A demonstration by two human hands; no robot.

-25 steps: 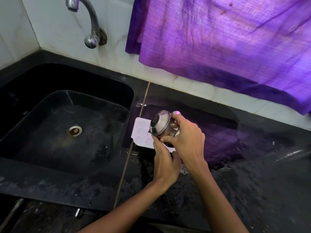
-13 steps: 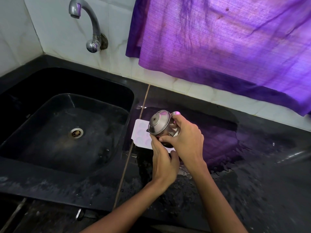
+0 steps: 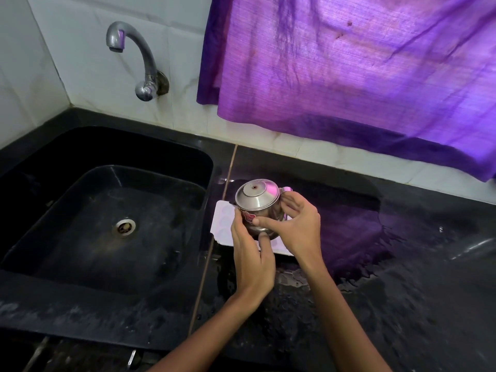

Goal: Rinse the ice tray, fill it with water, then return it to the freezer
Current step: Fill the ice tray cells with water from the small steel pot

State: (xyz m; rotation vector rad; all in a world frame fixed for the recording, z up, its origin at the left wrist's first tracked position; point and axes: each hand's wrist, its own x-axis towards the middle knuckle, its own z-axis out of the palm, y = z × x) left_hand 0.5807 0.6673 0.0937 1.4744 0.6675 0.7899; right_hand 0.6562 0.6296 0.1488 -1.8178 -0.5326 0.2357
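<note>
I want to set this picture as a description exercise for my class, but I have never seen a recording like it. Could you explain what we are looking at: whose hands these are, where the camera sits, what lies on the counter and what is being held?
There is no machine here. A person wears a wide-angle camera on the head, so you look down along their own arms. The left hand and the right hand together hold a small steel pot, tipped over so its underside faces the camera. Under it, a white ice tray lies on the wet black counter, beside the black sink. Whether water is pouring cannot be seen. A tap on the tiled wall is not running, and a purple cloth hangs behind.
</note>
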